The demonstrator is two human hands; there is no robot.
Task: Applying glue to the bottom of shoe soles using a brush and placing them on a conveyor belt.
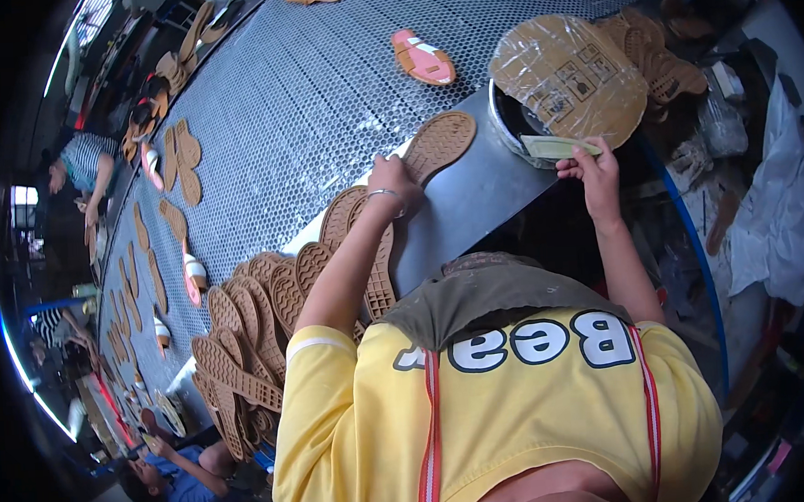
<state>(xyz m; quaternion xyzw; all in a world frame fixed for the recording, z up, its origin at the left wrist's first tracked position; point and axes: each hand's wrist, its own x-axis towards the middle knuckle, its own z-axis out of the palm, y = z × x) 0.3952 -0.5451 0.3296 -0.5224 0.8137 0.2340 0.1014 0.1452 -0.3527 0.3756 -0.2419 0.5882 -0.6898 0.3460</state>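
Note:
My left hand (395, 186) is closed on the narrow end of a brown shoe sole (445, 143), which lies with its patterned tread up on the grey metal ledge (472, 193). In my right hand (595, 173) is a flat, pale-green, blade-shaped tool (556, 146), pinched between thumb and fingers. Its tip reaches over the rim of a round container (508, 132). A plastic-wrapped cardboard lid (570, 78) partly covers that container, and its contents are mostly hidden. Beside my left forearm, several more brown soles (251, 318) stand leaning in an overlapping row.
A mesh conveyor (287, 130) runs beyond the ledge, carrying a pink sandal (424, 59) and several soles (182, 158). More soles (655, 56) are piled past the container. Crumpled white plastic (772, 204) hangs at right. Co-workers (182, 476) are along the left side.

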